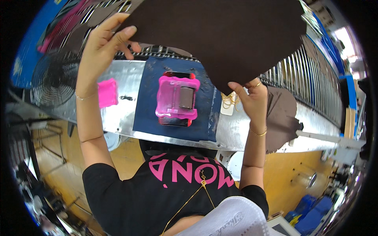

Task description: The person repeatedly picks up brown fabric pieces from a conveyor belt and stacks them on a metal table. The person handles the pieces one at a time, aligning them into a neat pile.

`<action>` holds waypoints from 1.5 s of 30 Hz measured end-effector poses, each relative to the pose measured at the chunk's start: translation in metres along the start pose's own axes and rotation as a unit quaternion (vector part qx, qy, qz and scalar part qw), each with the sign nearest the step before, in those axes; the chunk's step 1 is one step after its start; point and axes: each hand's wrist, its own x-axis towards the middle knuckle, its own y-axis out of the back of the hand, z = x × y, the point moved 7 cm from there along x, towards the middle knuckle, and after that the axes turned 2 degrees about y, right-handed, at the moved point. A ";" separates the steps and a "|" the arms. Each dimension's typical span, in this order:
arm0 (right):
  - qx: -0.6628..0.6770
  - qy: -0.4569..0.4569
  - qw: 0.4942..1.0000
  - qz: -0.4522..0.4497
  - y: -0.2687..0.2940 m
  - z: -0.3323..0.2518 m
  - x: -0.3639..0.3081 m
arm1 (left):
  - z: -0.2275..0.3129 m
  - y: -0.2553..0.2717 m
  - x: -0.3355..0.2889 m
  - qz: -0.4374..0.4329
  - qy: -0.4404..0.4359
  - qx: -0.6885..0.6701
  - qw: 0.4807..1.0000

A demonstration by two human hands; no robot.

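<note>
Head view. Landmark: the navy mat point(149, 114) on the metal table point(130, 76). Large dark brown sheet point(224, 35) held up beyond the mat's far edge, its near corner overlapping the mat's right side in view; contact with the mat, cannot tell. Left hand point(108, 41), past the mat's far left corner: thumb and forefinger pinching the sheet's left edge, other fingers loosely spread. Right hand point(254, 98), right of the mat: thumb on the sheet's near corner, fingers partly hidden behind it, gripping. On the mat: pink scalloped tray point(167, 96) bearing a small dark block point(186, 97). Right of the mat: more brown sheets point(281, 118).
</note>
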 end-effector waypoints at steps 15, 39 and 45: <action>-0.147 0.193 0.965 -0.102 -0.071 -0.004 -0.016 | -0.034 0.073 -0.108 0.050 0.163 0.121 0.978; -0.115 -0.121 0.959 0.231 0.183 0.052 -0.075 | -0.009 -0.139 -0.024 -0.124 -0.155 0.194 0.961; -0.046 -0.184 0.972 0.137 0.162 0.186 0.027 | -0.019 -0.068 -0.039 -0.030 0.003 0.213 0.977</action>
